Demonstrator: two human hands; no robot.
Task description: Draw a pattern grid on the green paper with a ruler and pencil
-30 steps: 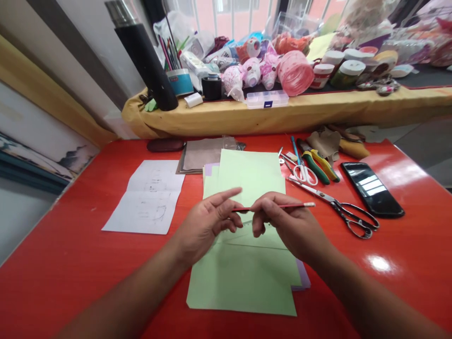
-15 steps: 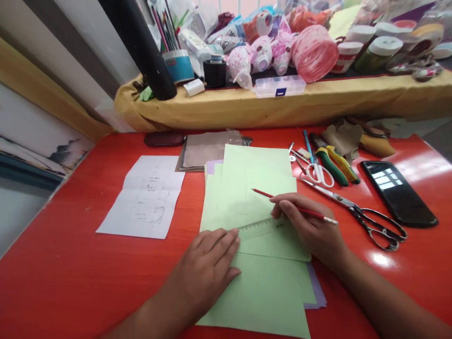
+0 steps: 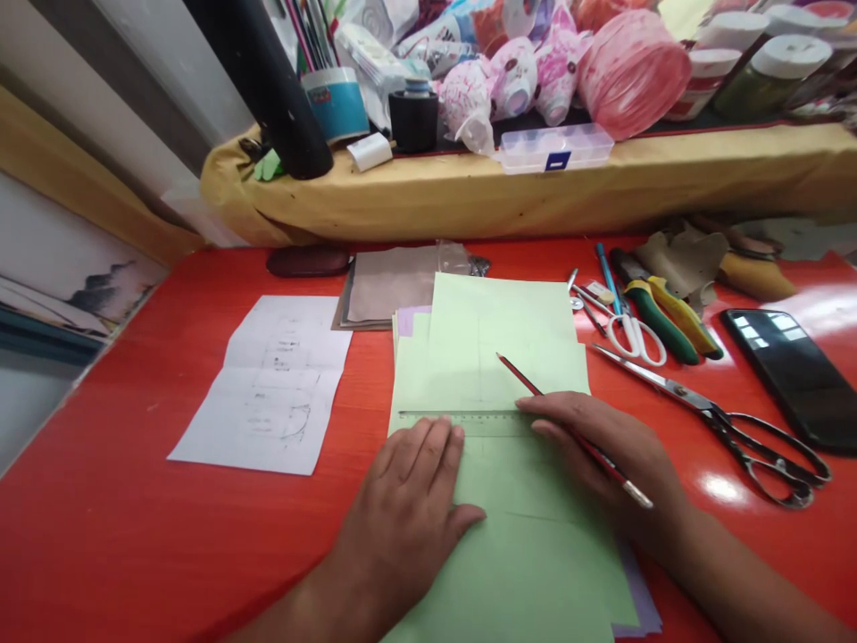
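Note:
My left hand (image 3: 415,509) lies flat, fingers stretched forward, its fingertips on the left part of a clear ruler (image 3: 488,423). The ruler lies straight across a light green sheet of paper (image 3: 528,308), on a stack of green and lilac sheets. Faint pencil lines show on the top sheet above the ruler. My right hand (image 3: 603,455) is closed around a red pencil (image 3: 519,373), whose tip points up and left over the paper. Its fingertips are close to the ruler's right end; whether they touch it I cannot tell.
A folded white sheet with sketches (image 3: 268,384) lies left on the red table (image 3: 134,518). On the right are large scissors (image 3: 703,402), small white-handled scissors (image 3: 633,335), green-yellow pliers (image 3: 669,313) and a black phone (image 3: 794,375). Jars and bags crowd the ledge (image 3: 428,196) behind.
The ruler has turned from slanting to straight across the sheet. The pencil now tilts more steeply in my right hand. The view has shifted slightly and come closer.

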